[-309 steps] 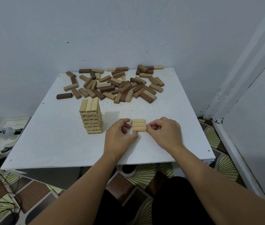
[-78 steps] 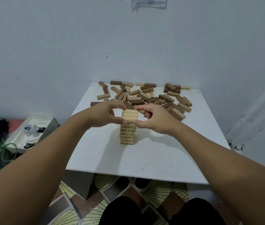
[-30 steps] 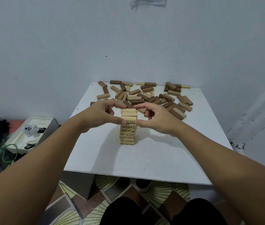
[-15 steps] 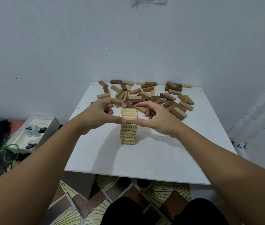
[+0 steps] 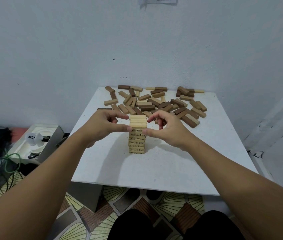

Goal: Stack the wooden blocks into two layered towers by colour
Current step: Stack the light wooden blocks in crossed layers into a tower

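Light tower (image 5: 137, 135) mid-worktop (image 5: 180, 161), nearer than loose pile (image 5: 156, 104); left hand (image 5: 102, 126) and right hand (image 5: 167, 129) pinch its top layer (image 5: 138, 121), seemingly square; release both sides evenly, avoid nudging.

light tower (image 5: 137, 141): black numbers are showing on block ends; only "10" and "14" are reading clearly, the rest are too small or turned. Paper notice (image 5: 158, 0) on wall is carrying print, too blurred to read.
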The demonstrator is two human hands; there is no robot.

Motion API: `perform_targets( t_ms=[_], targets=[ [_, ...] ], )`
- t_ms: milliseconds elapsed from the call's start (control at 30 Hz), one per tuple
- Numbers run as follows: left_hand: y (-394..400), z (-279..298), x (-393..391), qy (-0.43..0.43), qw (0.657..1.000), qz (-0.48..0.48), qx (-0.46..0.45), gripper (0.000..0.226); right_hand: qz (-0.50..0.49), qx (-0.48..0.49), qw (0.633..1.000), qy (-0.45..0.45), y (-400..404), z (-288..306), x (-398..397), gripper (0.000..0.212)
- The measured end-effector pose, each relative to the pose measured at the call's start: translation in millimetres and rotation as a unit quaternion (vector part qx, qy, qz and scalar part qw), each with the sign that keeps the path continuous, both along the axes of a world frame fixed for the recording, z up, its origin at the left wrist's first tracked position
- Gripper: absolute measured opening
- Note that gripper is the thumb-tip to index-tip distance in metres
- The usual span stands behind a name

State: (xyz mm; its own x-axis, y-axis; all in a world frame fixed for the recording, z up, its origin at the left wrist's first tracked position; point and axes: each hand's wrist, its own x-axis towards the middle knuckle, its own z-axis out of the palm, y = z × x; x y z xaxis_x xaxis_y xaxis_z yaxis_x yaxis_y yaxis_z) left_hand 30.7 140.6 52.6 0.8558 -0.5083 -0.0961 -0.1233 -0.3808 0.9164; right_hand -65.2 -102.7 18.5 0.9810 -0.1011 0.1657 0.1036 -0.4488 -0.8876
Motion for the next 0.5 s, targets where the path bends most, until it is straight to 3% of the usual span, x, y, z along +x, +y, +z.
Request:
perform_targets(
  t_ms=[500],
  targets=[
    [-1.0, -3.7, -1.2, 0.004, 1.0, -0.002, 0.001, 0.035, -0.005, 0.0, 1.0, 0.004, -0.9, 3.5, -0.9, 0.041]
  ],
)
